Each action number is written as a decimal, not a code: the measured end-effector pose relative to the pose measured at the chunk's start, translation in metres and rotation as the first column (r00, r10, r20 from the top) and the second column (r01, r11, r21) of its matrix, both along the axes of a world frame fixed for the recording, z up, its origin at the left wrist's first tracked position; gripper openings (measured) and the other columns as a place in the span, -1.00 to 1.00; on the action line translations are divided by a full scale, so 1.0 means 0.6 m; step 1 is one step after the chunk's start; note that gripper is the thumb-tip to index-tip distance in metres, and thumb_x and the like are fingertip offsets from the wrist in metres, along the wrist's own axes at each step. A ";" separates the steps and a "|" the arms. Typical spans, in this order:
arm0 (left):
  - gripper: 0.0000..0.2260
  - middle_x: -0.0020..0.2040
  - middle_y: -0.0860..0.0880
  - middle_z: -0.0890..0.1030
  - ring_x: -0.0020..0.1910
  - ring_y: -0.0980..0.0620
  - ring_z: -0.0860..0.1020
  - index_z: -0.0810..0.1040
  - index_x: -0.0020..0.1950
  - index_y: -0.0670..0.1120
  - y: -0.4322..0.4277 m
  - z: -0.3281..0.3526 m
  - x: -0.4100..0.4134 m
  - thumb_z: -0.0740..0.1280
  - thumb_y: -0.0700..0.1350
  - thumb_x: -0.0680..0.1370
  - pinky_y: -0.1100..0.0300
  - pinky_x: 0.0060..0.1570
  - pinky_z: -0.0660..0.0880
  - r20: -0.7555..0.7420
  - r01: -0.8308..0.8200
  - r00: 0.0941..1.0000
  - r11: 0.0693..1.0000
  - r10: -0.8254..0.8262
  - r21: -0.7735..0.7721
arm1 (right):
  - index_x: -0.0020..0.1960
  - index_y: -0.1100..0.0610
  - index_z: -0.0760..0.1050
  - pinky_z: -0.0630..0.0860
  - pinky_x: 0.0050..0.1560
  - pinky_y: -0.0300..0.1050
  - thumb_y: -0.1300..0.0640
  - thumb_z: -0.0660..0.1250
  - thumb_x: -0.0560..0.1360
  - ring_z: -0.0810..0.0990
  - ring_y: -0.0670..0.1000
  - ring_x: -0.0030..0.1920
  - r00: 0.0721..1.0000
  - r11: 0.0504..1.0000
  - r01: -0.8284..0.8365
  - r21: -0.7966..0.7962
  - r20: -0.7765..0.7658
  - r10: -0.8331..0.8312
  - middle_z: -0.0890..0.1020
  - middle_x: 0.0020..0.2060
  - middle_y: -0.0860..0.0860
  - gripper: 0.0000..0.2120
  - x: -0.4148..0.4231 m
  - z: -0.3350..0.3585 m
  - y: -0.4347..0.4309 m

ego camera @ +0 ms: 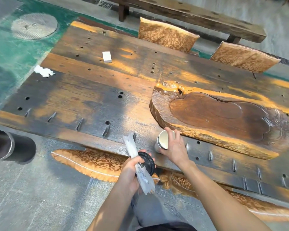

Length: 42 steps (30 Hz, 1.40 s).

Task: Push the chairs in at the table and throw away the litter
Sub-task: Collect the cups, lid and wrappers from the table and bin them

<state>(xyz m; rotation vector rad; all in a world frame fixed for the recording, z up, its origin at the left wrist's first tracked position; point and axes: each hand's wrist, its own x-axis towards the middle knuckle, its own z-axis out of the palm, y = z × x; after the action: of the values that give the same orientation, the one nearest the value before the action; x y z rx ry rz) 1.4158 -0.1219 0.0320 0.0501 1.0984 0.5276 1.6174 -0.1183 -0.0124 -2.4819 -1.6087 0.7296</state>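
My right hand [173,145] grips a white paper cup [162,141], tilted with its empty inside facing me, at the near edge of the dark wooden table [93,97]. My left hand [132,169] holds a long white paper wrapper [140,165] together with a black round lid [148,161], just off the table's near edge. A crumpled white tissue [43,71] lies at the table's left edge. A small white box [106,57] rests further back. Chairs with orange patterned cushions stand at the near side [92,162] and the far side [167,35].
A dark cylindrical bin [8,145] stands open on the floor at the left. A carved wooden tea tray [223,117] covers the table's right half. Another cushioned chair [244,56] is at the far right, with a wooden bench [190,15] behind it.
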 end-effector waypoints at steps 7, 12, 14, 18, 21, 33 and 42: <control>-0.66 0.09 -0.35 0.62 -0.15 -0.22 0.68 0.57 0.22 -0.27 -0.009 0.018 0.005 0.16 -0.40 0.50 -0.09 -0.16 0.65 -0.066 -0.094 0.993 0.995 0.095 0.025 | 0.56 -0.07 0.19 0.43 0.23 0.07 -0.03 0.59 0.35 0.43 0.16 0.25 1.000 0.996 0.018 0.088 -0.015 -0.016 0.32 0.30 0.08 -0.10 -0.002 0.002 -0.009; -0.57 0.05 -0.37 0.60 -0.16 -0.26 0.66 0.52 0.27 -0.29 -0.009 0.028 -0.008 0.25 -0.40 0.39 -0.05 -0.16 0.63 -0.094 -0.187 0.977 0.982 0.190 0.042 | 0.54 -0.16 0.21 0.51 0.14 0.09 0.04 0.61 0.29 0.46 0.16 0.26 0.991 0.986 -0.012 0.165 -0.128 0.033 0.35 0.27 0.02 -0.07 -0.001 0.028 -0.020; -0.47 0.05 -0.35 0.61 0.01 -0.28 0.59 0.54 0.25 -0.23 -0.003 0.024 -0.014 0.33 -0.38 0.27 -0.17 0.09 0.52 -0.103 -0.233 0.965 0.969 0.241 0.080 | 0.54 -0.19 0.21 0.52 0.13 0.08 0.05 0.61 0.28 0.46 0.15 0.26 0.985 0.977 -0.023 0.213 -0.164 0.059 0.35 0.26 0.01 -0.05 0.004 0.048 -0.015; -0.58 0.07 -0.36 0.64 0.11 -0.31 0.53 0.61 0.20 -0.19 0.004 0.032 -0.028 0.22 -0.43 0.41 -0.31 0.36 0.36 -0.133 -0.300 0.938 0.943 0.319 0.147 | 0.53 -0.20 0.21 0.51 0.16 0.07 0.09 0.60 0.29 0.46 0.13 0.26 0.967 0.941 -0.074 0.330 -0.208 0.149 0.34 0.27 0.00 -0.07 0.007 0.101 0.016; -0.63 0.11 -0.39 0.62 0.13 -0.31 0.53 0.66 0.13 -0.22 0.004 0.042 -0.042 0.23 -0.42 0.41 -0.30 0.36 0.35 -0.137 -0.321 0.929 0.933 0.343 0.163 | 0.53 -0.20 0.20 0.55 0.14 0.10 0.09 0.59 0.30 0.46 0.11 0.26 0.959 0.921 -0.114 0.373 -0.200 0.200 0.32 0.29 -0.02 -0.07 -0.007 0.122 0.038; -0.34 0.11 -0.32 0.58 0.11 -0.31 0.51 0.51 0.29 -0.27 0.022 0.021 -0.138 0.40 -0.35 0.17 -0.28 0.25 0.41 -0.129 -0.455 0.867 0.870 0.482 0.193 | 0.48 -0.17 0.29 0.44 0.11 -0.06 0.11 0.60 0.27 0.50 0.08 0.23 0.912 0.883 -0.233 0.408 -0.223 0.344 0.37 0.28 -0.03 -0.13 -0.126 0.109 0.086; -0.50 0.06 -0.30 0.51 0.11 -0.29 0.46 0.52 0.18 -0.23 0.109 0.034 -0.304 0.38 -0.36 0.23 -0.29 0.31 0.36 -0.097 -0.456 0.873 0.871 0.478 0.183 | 0.45 -0.18 0.29 0.52 0.16 0.06 0.09 0.63 0.28 0.50 0.12 0.25 0.919 0.909 -0.188 0.373 -0.261 0.297 0.37 0.29 -0.02 -0.14 -0.259 0.069 0.134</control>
<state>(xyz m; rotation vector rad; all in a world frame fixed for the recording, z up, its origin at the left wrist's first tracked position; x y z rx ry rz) 1.2336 -0.0567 0.0524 -0.0476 1.2089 1.0625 1.4619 -0.0380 0.0291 -1.8405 -1.7643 0.7490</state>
